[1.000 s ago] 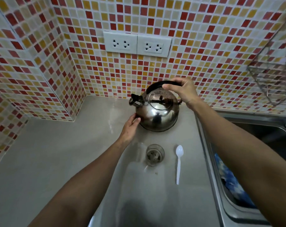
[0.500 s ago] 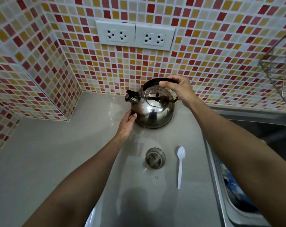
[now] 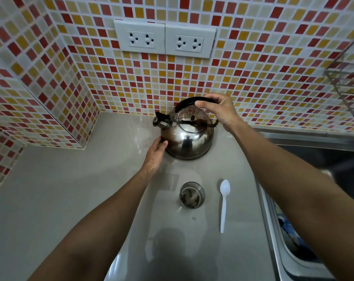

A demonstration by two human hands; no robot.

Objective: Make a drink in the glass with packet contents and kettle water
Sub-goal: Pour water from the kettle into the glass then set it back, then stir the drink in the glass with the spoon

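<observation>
A shiny steel kettle [image 3: 189, 136] with a black arched handle stands on the grey counter [image 3: 70, 189] against the tiled back wall, its spout pointing left. My right hand [image 3: 216, 110] is closed around the top of the handle. My left hand [image 3: 157, 153] rests with its fingers against the kettle's lower left side. In front of the kettle stands a small clear glass [image 3: 192, 195] with dark powder at its bottom. A white plastic spoon [image 3: 224, 203] lies just right of the glass, bowl toward the wall. No packet is in view.
A steel sink [image 3: 322, 159] takes up the right side, with something blue inside near its front. A wire rack [image 3: 350, 88] hangs on the right wall. Two white double sockets [image 3: 165, 39] sit on the tiled wall above the kettle. The tiled wall juts out at the left.
The view has tilted slightly, so the kettle, glass and spoon sit a little lower in the frame. Both hands keep the same hold on the kettle, which stays on the counter.
</observation>
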